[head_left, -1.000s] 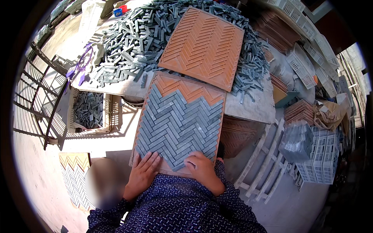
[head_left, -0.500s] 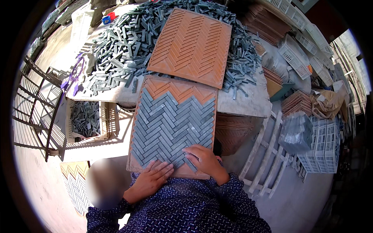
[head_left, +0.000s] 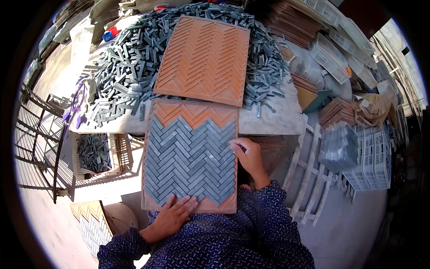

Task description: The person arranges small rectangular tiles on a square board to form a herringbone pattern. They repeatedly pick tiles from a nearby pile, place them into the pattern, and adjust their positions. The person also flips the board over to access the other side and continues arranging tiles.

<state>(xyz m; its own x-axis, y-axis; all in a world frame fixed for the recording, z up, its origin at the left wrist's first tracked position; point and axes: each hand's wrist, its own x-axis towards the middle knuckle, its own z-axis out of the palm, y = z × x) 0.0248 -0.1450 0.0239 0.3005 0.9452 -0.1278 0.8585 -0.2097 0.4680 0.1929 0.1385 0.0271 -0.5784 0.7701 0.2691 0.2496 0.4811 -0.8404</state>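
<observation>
An orange herringbone mould tray (head_left: 195, 113) lies in front of me, most of it filled with grey stone strips (head_left: 188, 157). My left hand (head_left: 172, 216) rests flat on the tray's near edge, fingers spread on the strips. At the tray's right edge my right hand (head_left: 247, 154) pinches a small grey strip with its fingertips. A second, empty orange tray (head_left: 204, 58) lies farther back on a big heap of loose grey strips (head_left: 123, 71).
A white crate (head_left: 120, 151) with grey strips stands at the left, below the table. Metal railing (head_left: 36, 134) runs along the far left. Stacked white crates (head_left: 374, 157) and piles of orange trays (head_left: 338, 112) stand at the right. A filled tray (head_left: 92, 222) leans at lower left.
My right hand has moved from the tray's near edge up to its right edge and now pinches a strip. The left hand has stayed low on the near edge.
</observation>
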